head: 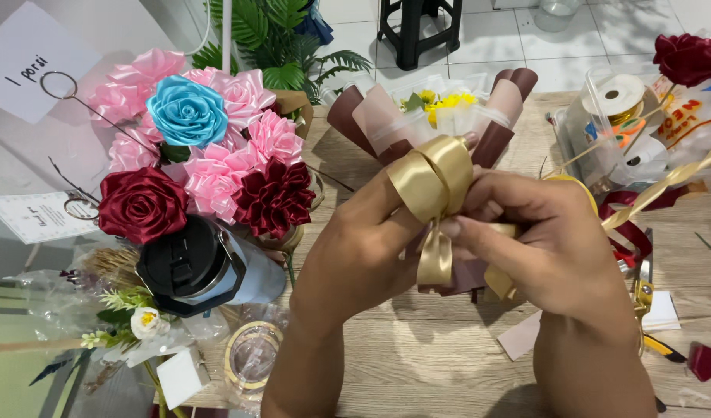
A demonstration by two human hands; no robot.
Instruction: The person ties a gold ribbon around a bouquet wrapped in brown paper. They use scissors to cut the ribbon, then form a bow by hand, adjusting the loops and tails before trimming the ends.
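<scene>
In the centre of the frame the left hand (363,248) and the right hand (541,240) both pinch the gold ribbon bow (433,182), whose loops stand above the fingers while its tails hang straight down between them, equally near both.

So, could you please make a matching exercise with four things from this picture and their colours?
Things:
1. ribbon bow
2. rose at the top of the bunch
3. tumbler lid
4. stool

Colours:
A. black, on a pale blue cup
B. gold
C. black, on the tiled floor
D. light blue

Pairs: 1-B, 2-D, 3-A, 4-C
</scene>
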